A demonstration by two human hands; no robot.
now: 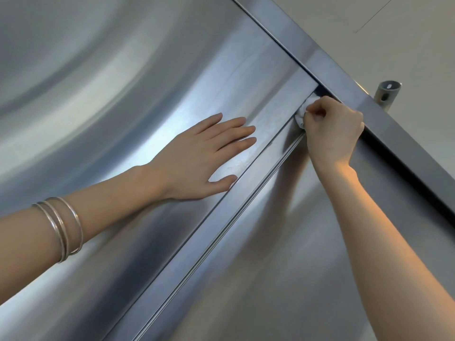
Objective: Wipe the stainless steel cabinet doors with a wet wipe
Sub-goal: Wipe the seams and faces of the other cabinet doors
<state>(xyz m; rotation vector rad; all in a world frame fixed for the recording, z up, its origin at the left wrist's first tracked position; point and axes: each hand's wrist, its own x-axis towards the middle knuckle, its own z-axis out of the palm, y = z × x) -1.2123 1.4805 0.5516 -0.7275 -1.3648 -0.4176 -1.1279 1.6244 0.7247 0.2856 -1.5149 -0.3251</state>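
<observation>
Silver bangles (61, 227) ring the left forearm, which the picture's edge cuts off; left hand (197, 153) lies flat, fingers straight and close, on the left cabinet door (98, 82); right hand (332, 129) pinches a bunched wet wipe (301, 114), mostly hidden by its curled fingers, at the top end of the diagonal door seam (221, 217), under the frame rail (344, 77).

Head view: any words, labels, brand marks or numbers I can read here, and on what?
None readable. The cabinet doors show only bare brushed steel and reflections. The wet wipe gripped in the right hand is plain white. The bangles on the left forearm and the grey wall bracket carry no visible marking.
</observation>
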